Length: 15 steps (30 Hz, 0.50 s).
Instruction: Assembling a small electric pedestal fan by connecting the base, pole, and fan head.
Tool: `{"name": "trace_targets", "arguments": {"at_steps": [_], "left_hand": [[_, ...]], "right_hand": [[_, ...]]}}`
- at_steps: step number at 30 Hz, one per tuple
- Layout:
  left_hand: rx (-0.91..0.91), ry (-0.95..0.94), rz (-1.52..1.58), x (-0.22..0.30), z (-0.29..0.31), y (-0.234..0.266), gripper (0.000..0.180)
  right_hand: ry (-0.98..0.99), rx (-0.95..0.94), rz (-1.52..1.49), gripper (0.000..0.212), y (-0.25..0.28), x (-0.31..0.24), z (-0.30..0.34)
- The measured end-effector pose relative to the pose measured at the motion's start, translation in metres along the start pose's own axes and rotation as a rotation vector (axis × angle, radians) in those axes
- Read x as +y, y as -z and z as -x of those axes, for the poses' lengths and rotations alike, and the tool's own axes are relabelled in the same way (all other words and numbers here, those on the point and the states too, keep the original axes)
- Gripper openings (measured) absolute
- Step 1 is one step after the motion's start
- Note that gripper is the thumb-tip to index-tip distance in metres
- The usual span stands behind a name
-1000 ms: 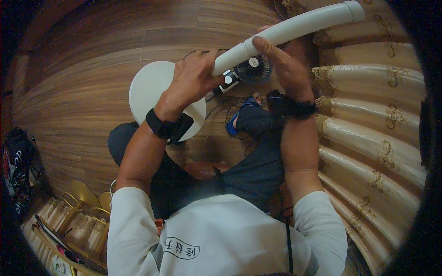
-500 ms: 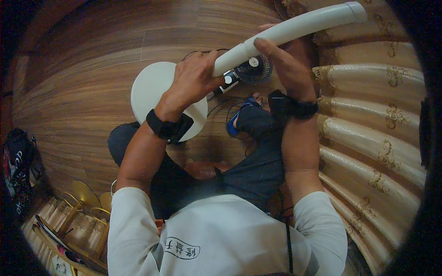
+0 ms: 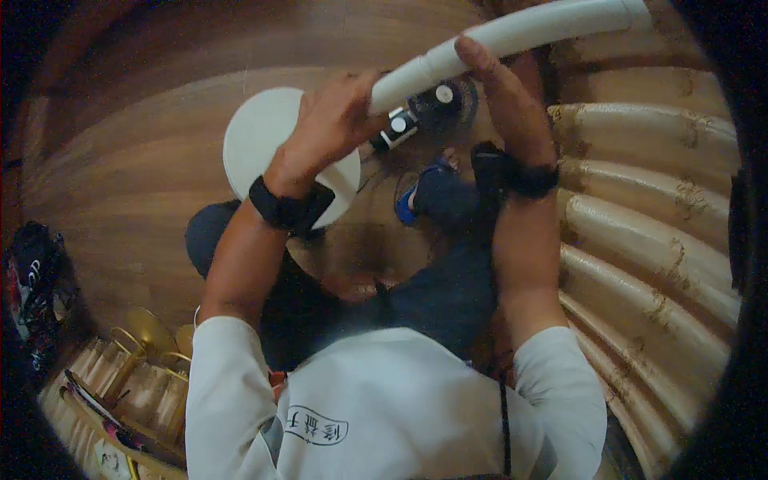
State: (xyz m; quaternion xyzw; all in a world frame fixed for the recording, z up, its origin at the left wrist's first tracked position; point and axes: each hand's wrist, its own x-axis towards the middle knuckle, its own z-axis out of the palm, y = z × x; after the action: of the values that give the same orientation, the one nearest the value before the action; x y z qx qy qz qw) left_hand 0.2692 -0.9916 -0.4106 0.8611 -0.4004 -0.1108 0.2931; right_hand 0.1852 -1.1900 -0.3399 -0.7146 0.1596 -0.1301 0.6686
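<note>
A long white tube (image 3: 552, 26), with a ring-shaped seam partway along, slants across the top of the view. Its far end reaches the upper right. My left hand (image 3: 338, 112) is wrapped round the near end, which it covers. Further along, my right hand (image 3: 506, 88) grips the tube, the thumb on top and the other fingers hidden behind it. Beneath my left forearm is a white round disc (image 3: 260, 132), partly covered by my wrist.
On the wooden floor (image 3: 152, 192) beyond my legs lies a small dark fan (image 3: 460, 108), partly hidden by the tube. Patterned beige curtains (image 3: 640, 176) hang along the right. Dark bags (image 3: 36, 280) sit at far left, and a gold-coloured rack (image 3: 128, 364) stands at lower left.
The view has shifted slightly and blurred. My right hand sits a little further along the tube from the seam, and the tube appears higher in the picture. Both hands keep hold.
</note>
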Motion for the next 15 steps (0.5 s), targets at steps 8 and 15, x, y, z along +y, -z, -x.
{"name": "trace_targets", "arguments": {"at_steps": [8, 15], "left_hand": [[0.023, -0.041, -0.096, -0.025, -0.002, 0.005, 0.044], [-0.027, 0.001, -0.097, -0.016, -0.004, 0.009, 0.042]], "right_hand": [[0.018, -0.108, 0.116, 0.028, 0.004, -0.007, -0.001], [0.085, -0.126, 0.149, 0.032, 0.006, 0.004, -0.001]]}}
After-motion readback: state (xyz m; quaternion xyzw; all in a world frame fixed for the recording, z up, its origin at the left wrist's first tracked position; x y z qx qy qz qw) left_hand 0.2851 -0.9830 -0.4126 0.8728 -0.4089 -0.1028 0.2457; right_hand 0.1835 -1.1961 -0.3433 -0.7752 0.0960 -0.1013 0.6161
